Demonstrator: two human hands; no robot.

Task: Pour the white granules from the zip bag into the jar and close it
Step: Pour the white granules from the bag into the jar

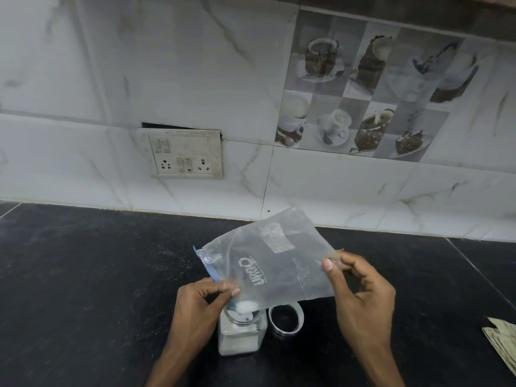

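left hand: thumb and fingers pinched shut on the lower, mouth corner of the zip bag, right by the blue zip strip
right hand: thumb and fingers pinched on the bag's upper right edge, holding it higher than the left-hand corner
zip bag: clear, nearly empty, stretched between the two hands, tilted down toward the left fingers; white print on the face
white granules: small clump at the low corner of the bag, just below the left fingertips, right at the jar mouth
jar: clear, squarish, upright on the counter, open, directly under the left fingers; white fill in the bottom part
lid: round, metal rim, dark inside, lying on the counter just right of the jar, below the bag, between the two hands
paper: folded sheets at the frame edge, well right of the right hand
switch plate: on the tiled wall, far behind the hands
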